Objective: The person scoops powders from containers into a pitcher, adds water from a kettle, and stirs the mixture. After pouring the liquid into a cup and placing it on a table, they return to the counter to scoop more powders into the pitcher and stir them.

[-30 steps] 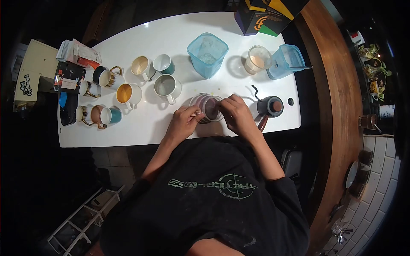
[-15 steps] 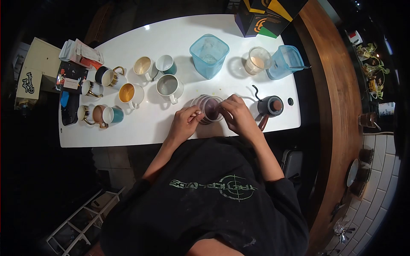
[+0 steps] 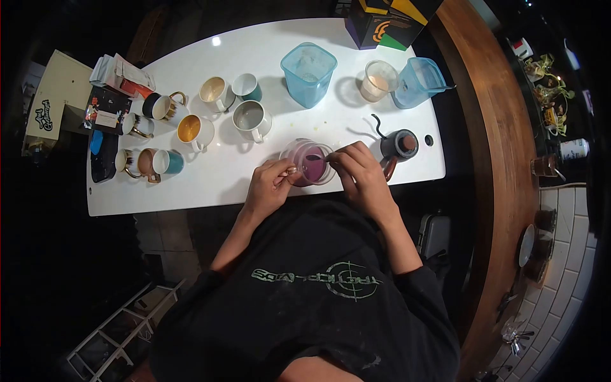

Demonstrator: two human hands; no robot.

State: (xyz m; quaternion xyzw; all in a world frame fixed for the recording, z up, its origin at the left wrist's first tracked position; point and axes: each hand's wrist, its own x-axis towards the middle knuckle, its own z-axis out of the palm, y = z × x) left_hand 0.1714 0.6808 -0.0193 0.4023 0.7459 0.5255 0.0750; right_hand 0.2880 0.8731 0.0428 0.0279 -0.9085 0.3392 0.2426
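A clear cup with purple liquid inside stands at the table's near edge, leaning a little toward me. My left hand is closed on the cup's left side, thumb and fingers pinched at its wall. From the right, my right hand pinches a dark spoon whose end dips into the purple liquid. The fingers of that hand are right at the cup's rim. Just right of it stands a small black gooseneck kettle with a wooden handle.
On the white table, several mugs stand at the left. Behind the cup is a blue plastic container; a clear tub and a blue pitcher are at the back right. A black box sits at the far edge.
The spoon and more of the purple liquid now show inside the cup, which leans more toward me. Both hands keep their places around it. The view has shifted slightly.
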